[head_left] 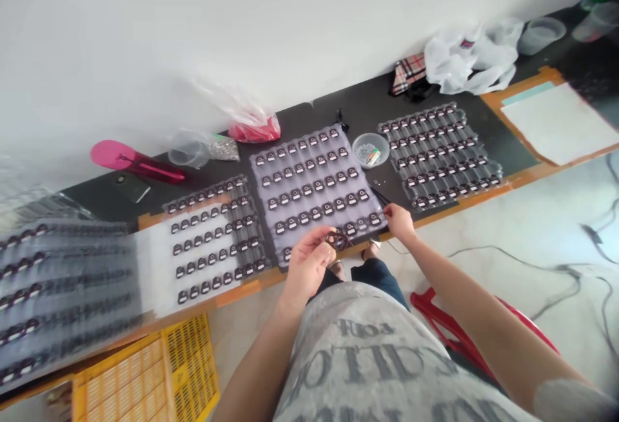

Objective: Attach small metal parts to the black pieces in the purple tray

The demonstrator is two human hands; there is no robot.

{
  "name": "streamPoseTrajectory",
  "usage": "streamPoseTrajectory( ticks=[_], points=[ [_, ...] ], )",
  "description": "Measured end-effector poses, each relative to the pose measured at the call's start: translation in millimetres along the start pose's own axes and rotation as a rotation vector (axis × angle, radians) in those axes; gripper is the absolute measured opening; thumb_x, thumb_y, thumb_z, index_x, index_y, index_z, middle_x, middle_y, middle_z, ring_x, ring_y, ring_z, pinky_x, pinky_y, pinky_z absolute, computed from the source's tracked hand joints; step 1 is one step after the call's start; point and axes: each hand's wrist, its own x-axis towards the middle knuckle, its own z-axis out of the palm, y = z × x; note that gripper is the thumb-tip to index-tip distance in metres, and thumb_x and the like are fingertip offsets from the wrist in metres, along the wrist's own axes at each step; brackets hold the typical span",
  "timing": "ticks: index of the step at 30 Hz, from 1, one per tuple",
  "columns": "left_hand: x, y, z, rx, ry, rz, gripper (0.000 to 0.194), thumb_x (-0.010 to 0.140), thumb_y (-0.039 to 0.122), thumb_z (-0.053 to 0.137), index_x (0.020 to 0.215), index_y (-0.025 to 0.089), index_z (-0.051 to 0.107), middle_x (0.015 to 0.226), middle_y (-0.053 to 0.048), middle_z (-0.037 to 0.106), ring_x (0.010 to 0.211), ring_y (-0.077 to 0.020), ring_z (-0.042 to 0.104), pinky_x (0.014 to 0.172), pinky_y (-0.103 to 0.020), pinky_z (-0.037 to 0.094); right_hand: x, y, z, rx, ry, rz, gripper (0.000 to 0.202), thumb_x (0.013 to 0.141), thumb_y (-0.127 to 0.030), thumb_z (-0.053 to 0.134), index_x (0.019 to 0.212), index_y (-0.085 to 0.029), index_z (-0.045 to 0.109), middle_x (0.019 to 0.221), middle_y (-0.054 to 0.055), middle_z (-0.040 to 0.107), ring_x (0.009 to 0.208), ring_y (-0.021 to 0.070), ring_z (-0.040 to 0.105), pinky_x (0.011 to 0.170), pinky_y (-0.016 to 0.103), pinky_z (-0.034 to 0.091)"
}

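over the near edge of the dark table (367, 103), the left hand (309, 261) is holding a small dark part (337, 239). its thumb and first fingers are closing to a narrow pinch, with only the part's side between them. the right hand (400, 221) is resting at the near right corner of the lilac tray (294, 160), and its fingertips are pinching, almost fully together, the end of a thin dark tool (380, 196); perhaps this is a pair of tweezers, but the view there is too small for being sure.

from here, the part could be slipping, because the left fingers are gripping it only by its side, and below it the table edge is ending, so it could be falling to the floor. the right hand could also be pushing the tray corner and disturbing the rows of parts, or the tool tip could be scattering the loose small pieces (378, 182) near the bowl (383, 145).

as for its place, the small dark part is sticking out beyond the left fingertips, towards the right hand. it is lying above the near side of the tray, and the right fingers are not touching it.
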Motion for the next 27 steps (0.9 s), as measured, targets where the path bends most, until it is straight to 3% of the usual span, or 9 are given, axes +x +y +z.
streamPoseTrajectory(
  ticks=[5, 11, 15, 27],
  points=[
    [-2, -1, -0.9, 0.006, 0.005, -0.014, 0.027, 0.064, 0.024, 0.073, 0.09, 0.019, 0.067, 0.077, -0.002, 0.058, 0.053, -0.0047, 0.039, 0.05, -0.021, 0.03, -39, 2, 2, -0.029, 0.098, -0.06, 0.017, 0.078, -0.02, 0.042, 0.085, -0.016, 0.057, 0.086, 0.009, 0.056, 0.083, 0.019, 0.05, 0.077, 0.03, 0.037],
    [-3, -4, -4.7, 0.033, -0.012, -0.027, 0.028, 0.064, 0.025, 0.072, 0.091, 0.019, 0.066, 0.075, -0.001, 0.057, 0.052, -0.0039, 0.037, 0.05, -0.021, 0.03, -100, -13, 44, -0.046, -0.019, -0.191, 0.014, 0.079, -0.022, 0.047, 0.084, -0.017, 0.059, 0.084, 0.005, 0.057, 0.076, 0.0164, 0.051, 0.073, 0.027, 0.039],
    [-6, -4, -5.9, 0.055, -0.003, -0.043, 0.029, 0.064, 0.026, 0.073, 0.091, 0.018, 0.066, 0.073, -0.002, 0.057, 0.052, -0.0045, 0.037, 0.05, -0.021, 0.03, -102, -25, 64, -0.102, -0.055, -0.217, 0.017, 0.08, -0.025, 0.048, 0.088, -0.016, 0.062, 0.094, 0.009, 0.055, 0.085, 0.0192, 0.05, 0.078, 0.029, 0.038],
    [-9, -7, -12.9, 0.046, -0.031, -0.038, 0.027, 0.067, 0.024, 0.07, 0.093, 0.018, 0.066, 0.073, -0.001, 0.057, 0.051, -0.0035, 0.038, 0.051, -0.021, 0.03, -102, -41, 80, -0.271, -0.085, -0.152, 0.02, 0.083, -0.012, 0.039, 0.09, -0.009, 0.057, 0.099, 0.019, 0.053, 0.091, 0.0261, 0.048, 0.076, 0.036, 0.038]
  ],
)
